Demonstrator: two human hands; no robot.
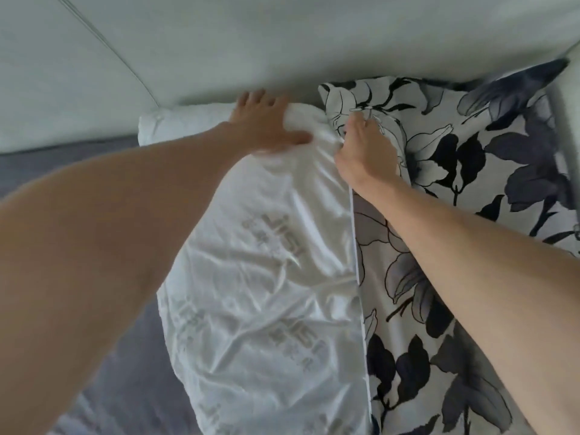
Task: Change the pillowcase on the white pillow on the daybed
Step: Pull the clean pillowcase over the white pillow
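A white pillow with faint grey lettering lies lengthwise on the daybed, partly inside a floral pillowcase printed with dark blue and black leaves. My left hand presses flat with spread fingers on the pillow's far end. My right hand pinches the pillowcase's open edge beside that end, fingers curled into the fabric. The zipper edge of the pillowcase runs down along the pillow's right side.
A second white pillow lies behind at the back left. The white padded backrest fills the top of the view. Grey bedding covers the mattress on the left.
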